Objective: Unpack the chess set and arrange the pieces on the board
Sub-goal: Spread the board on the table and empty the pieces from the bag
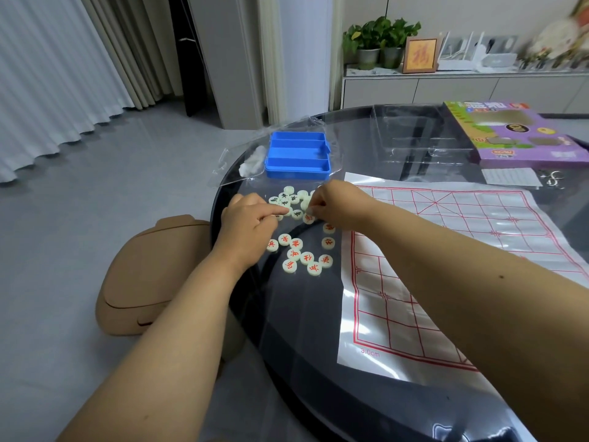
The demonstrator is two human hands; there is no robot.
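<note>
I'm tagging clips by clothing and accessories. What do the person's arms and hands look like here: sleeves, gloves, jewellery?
Both forearms are bare as far as the frame shows, with no sleeve in view. The left hand and right hand wear no gloves, and no ring, watch or bracelet shows. The right forearm has one small dark mark.
</note>
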